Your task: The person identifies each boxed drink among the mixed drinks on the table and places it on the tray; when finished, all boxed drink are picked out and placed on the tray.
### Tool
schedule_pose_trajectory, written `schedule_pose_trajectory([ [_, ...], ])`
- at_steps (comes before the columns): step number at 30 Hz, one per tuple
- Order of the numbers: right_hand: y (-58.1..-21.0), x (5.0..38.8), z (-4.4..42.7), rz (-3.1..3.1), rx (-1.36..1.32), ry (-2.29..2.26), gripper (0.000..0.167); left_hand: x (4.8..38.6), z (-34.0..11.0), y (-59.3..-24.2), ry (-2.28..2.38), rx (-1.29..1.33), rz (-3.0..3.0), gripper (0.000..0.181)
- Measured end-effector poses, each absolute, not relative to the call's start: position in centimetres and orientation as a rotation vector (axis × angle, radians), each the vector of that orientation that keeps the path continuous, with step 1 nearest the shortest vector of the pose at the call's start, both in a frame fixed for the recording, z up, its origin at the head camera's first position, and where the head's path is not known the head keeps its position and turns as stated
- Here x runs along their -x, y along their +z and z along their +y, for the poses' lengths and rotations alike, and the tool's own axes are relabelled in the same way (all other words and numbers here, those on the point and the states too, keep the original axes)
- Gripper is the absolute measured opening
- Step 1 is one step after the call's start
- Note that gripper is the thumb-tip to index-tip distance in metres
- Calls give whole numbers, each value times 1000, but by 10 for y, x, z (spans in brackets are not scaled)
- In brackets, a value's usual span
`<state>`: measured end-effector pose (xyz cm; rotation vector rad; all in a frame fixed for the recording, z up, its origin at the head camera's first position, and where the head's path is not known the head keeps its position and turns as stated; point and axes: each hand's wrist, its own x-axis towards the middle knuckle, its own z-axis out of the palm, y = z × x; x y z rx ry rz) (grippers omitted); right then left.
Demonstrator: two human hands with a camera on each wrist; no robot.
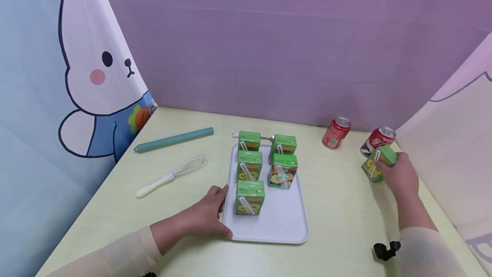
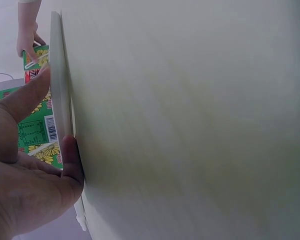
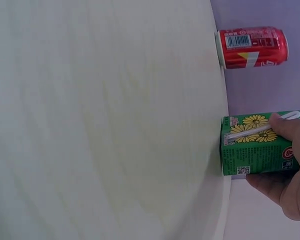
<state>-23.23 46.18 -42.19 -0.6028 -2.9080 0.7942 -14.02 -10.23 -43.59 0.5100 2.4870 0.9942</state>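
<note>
Near the table's right edge my right hand (image 1: 401,176) grips a green drink carton (image 1: 378,163) with yellow flowers and a white straw. The carton is tilted in the head view; I cannot tell whether it touches the table. Just behind it stands a dark red and blue can (image 1: 378,140). My left hand (image 1: 209,213) holds the front left corner of a white tray (image 1: 284,225), thumb and fingers along its rim. Several similar cartons (image 1: 250,198) stand upright in two columns on the tray; one (image 1: 283,172) has a different front print.
A red can (image 1: 336,133) stands by the back wall. Left of the tray lie a whisk (image 1: 169,177) with a white handle and a long teal stick (image 1: 174,139). A thin metal utensil (image 1: 266,138) lies behind the tray, partly hidden by cartons.
</note>
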Motion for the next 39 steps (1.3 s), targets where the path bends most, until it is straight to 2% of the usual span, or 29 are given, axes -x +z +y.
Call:
schedule_pose_trajectory([
  [17,-383,218,387,-2866,258,721,91,140,-103,-439,997,-507,2502,129],
  [30,-356,181,322,-2863,-102,702,68,140,-102,-437,989,-502,2492,128],
  [39,-352,162,283,-2947,-296,679,64,139,-102,-436,1009,-492,2489,129],
])
